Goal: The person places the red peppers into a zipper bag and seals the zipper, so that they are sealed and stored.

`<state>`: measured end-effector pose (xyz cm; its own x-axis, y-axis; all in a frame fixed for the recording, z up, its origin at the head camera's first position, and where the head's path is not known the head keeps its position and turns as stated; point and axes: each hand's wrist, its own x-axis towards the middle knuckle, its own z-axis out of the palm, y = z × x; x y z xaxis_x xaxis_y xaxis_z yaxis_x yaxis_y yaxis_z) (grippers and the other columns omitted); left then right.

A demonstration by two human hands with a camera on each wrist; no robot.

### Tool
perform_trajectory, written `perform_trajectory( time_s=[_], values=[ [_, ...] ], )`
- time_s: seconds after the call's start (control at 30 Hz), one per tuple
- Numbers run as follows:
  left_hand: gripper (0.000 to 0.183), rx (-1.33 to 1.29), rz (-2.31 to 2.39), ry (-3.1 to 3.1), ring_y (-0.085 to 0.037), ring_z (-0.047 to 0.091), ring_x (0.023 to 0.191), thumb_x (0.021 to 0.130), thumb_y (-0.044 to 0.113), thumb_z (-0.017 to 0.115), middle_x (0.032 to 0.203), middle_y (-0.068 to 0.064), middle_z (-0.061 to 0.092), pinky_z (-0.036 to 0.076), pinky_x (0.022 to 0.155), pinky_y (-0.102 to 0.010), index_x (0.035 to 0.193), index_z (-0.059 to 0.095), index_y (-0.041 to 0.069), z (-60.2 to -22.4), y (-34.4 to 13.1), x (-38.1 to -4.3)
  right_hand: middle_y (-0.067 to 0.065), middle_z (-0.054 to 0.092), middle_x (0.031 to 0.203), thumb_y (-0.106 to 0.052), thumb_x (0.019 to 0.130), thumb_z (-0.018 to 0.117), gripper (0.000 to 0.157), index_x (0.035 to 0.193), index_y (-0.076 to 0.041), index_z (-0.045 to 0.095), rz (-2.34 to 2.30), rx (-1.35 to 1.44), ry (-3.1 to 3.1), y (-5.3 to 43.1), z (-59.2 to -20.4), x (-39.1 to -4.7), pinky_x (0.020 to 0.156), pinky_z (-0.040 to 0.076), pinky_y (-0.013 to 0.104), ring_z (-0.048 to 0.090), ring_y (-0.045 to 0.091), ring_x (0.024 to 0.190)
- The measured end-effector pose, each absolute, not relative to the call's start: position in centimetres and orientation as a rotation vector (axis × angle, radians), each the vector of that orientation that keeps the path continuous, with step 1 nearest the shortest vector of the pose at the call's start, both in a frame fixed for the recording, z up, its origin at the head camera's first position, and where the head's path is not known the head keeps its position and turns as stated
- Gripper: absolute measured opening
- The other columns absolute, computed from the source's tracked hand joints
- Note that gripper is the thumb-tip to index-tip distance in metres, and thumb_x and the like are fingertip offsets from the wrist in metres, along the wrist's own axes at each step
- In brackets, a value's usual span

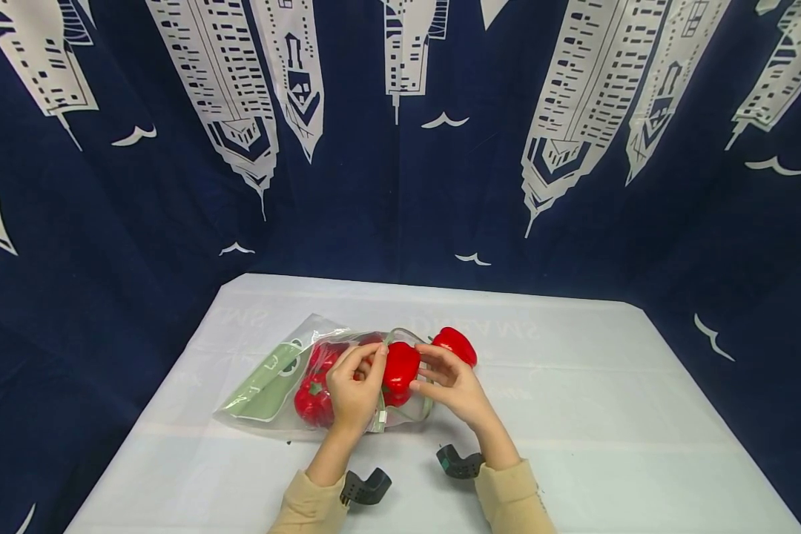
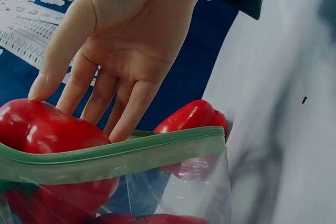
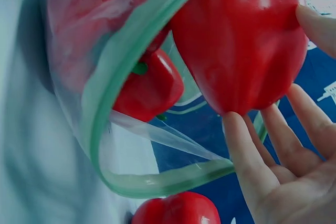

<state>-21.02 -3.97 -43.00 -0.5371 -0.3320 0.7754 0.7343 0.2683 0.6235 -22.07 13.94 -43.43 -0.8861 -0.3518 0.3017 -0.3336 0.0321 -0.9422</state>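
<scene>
A clear zip bag (image 1: pixel 267 400) with a green rim lies on its side, several red bell peppers (image 1: pixel 315 404) inside it. My left hand (image 1: pixel 352 389) pinches the rim at the bag's mouth, thumb and index finger together. In that mouth sits another red bell pepper (image 1: pixel 399 367), held by my right hand (image 1: pixel 454 382) between thumb and fingertips. From the left wrist view, the green rim (image 2: pixel 157 142) crosses in front of this pepper (image 2: pixel 52 124), and my right hand (image 2: pixel 126 45) reaches down behind it. In the right wrist view, my fingers (image 3: pixel 283 145) support the pepper (image 3: pixel 241 35) from below.
One more red bell pepper (image 1: pixel 455 345) lies outside the bag, just beyond my right hand. Everything rests on a white-covered table (image 1: pixel 607 415). A navy cloth (image 1: pixel 400 200) with white building prints hangs behind. Black wrist mounts (image 1: pixel 367 487) sit at both wrists.
</scene>
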Motion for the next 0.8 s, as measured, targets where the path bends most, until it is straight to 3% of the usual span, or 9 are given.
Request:
perform_trajectory(
  time_s=[0.37, 0.53, 0.8],
  values=[
    [0.010, -0.398, -1.423, -1.600, -0.019, 0.044, 0.046, 0.072, -0.017, 0.068, 0.063, -0.013, 0.055, 0.036, 0.043, -0.015, 0.079, 0.066, -0.010, -40.0, -3.7, -19.2, 0.022, 0.050, 0.128, 0.002, 0.080, 0.071, 0.049, 0.125, 0.006, 0.051, -2.094, -0.564, 2.332, 12.3, -41.5, -20.6, 0.091, 0.043, 0.050, 0.051, 0.039, 0.114],
    [0.010, -0.405, -1.423, -1.591, -0.017, 0.044, 0.046, 0.073, -0.015, 0.069, 0.064, -0.012, 0.056, 0.037, 0.043, -0.014, 0.080, 0.067, -0.009, -41.2, -3.8, -20.0, 0.023, 0.052, 0.125, 0.003, 0.080, 0.070, 0.046, 0.122, 0.009, 0.052, -2.089, -0.573, 2.383, 11.8, -40.8, -20.0, 0.090, 0.046, 0.045, 0.053, 0.039, 0.113],
    [0.007, -0.397, -1.440, -1.595, -0.013, 0.046, 0.049, 0.078, -0.004, 0.072, 0.066, -0.008, 0.058, 0.039, 0.045, -0.012, 0.084, 0.070, -0.003, -42.7, -4.2, -20.9, 0.023, 0.056, 0.122, 0.001, 0.081, 0.070, 0.038, 0.116, 0.008, 0.056, -2.108, -0.573, 2.430, 11.7, -40.8, -20.1, 0.082, 0.051, 0.027, 0.055, 0.043, 0.107]
  ],
)
